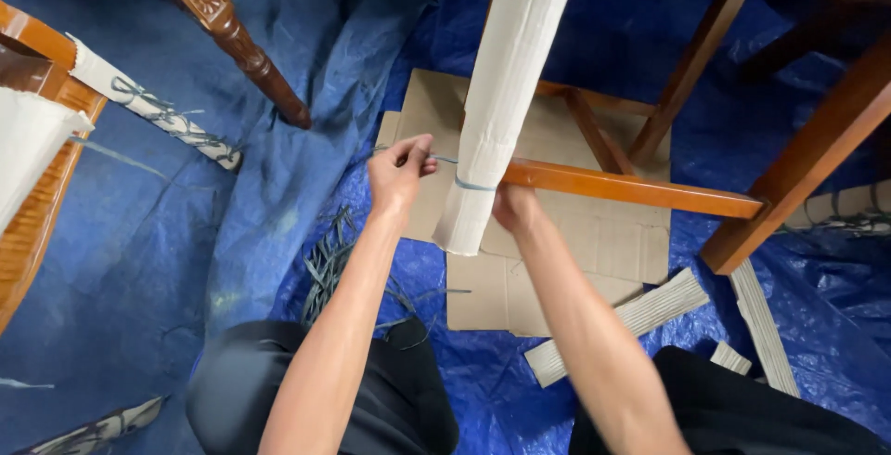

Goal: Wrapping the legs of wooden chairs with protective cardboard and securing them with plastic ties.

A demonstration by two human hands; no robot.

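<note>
A chair leg wrapped in pale corrugated cardboard (506,93) runs down the middle of the view. A thin grey-blue string (473,185) circles its lower part. My left hand (399,175) pinches the string's free end, pulled out to the left of the wrap. My right hand (515,206) is tucked behind and under the wrapped leg, where the wooden crossbar (631,188) meets it; its fingers are hidden, seemingly holding the wrap.
A flat cardboard sheet (575,251) lies on the blue tarp (139,260) under the chair. Loose cut strings (329,265) lie near my knees. Cardboard strips (640,311) rest at right. Another carved chair leg (251,56) and a wrapped one (148,107) stand at left.
</note>
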